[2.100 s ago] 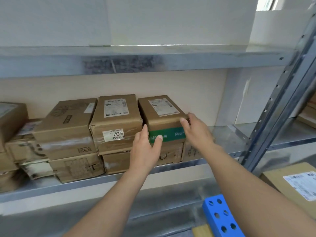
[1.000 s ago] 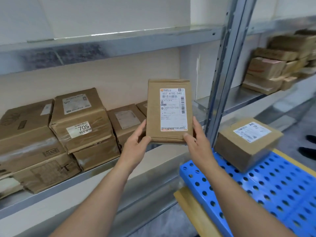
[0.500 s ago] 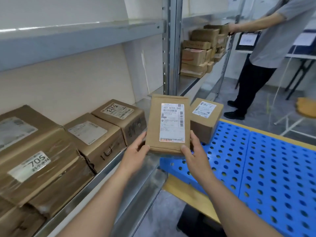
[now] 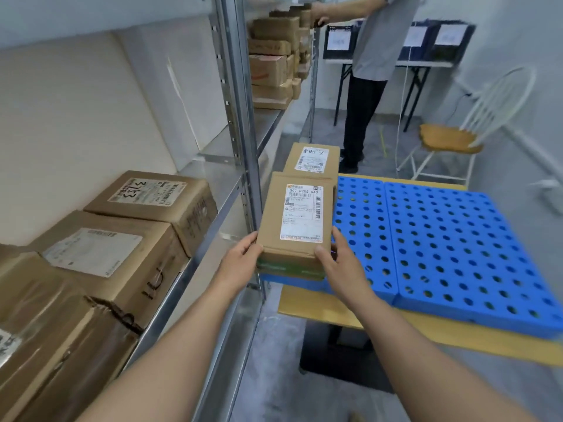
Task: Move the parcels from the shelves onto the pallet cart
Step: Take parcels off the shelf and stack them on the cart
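On the grey metal shelf point(image 4: 210, 175) at the left sit three brown cardboard parcels point(image 4: 106, 257) in plain view, with a fourth cut off at the edge. Next, the left hand point(image 4: 240, 260) curls round one near corner of a single flat brown parcel point(image 4: 297, 220) with a white shipping label, and the right hand point(image 4: 341, 266) grips the other. The parcel hangs low over the near-left corner of two blue perforated pallet panels point(image 4: 441, 239) — contact unclear — with one labelled box point(image 4: 313, 159) just behind.
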Motion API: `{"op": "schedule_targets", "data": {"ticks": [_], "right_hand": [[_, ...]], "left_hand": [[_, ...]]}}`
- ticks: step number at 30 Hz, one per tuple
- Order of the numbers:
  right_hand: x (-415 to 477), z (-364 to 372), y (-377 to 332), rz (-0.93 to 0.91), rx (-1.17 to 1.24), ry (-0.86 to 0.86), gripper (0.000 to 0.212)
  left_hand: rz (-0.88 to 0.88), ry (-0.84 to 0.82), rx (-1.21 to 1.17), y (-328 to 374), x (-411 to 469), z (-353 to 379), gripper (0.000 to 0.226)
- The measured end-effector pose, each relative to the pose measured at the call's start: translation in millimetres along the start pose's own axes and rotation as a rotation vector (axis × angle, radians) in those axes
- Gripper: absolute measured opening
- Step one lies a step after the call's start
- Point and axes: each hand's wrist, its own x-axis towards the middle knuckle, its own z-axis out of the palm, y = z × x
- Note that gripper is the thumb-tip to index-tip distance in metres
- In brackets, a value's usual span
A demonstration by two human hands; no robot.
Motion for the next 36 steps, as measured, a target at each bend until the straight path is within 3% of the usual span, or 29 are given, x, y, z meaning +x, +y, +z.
{"op": "schedule_targets", "data": {"ticks": [6,10,15,25,36], "right_hand": [[2.8,2.6,11.7,0.048,-0.02,0.003,0.055],[13.3,1.3,28.8,0.082,0.004,-0.036,0.072],[29.3,-1.3,49.1,0.104,-0.222,-0.127,0.09],[40.8,4.0,59.7,0.065,-0.502,-0.135,0.054],[42.0,9.4,58.1,0.022,-0.558,-0.083,0.045]], "left_hand": [[-0.016,-0.074,-0.022,-13.1,17.3,6.7,0.04],[0.045,-0.148,0.009,-19.1,23.4,4.4,0.045],[0.059,-0.296,0.188,-32.8,36.8,0.1,0.063],[0.071,-0.202,0.497,-47.5,61.1,9.0,0.046],[0.087,-0.144,0.585,-47.5,64.7,8.2,0.032]]}}
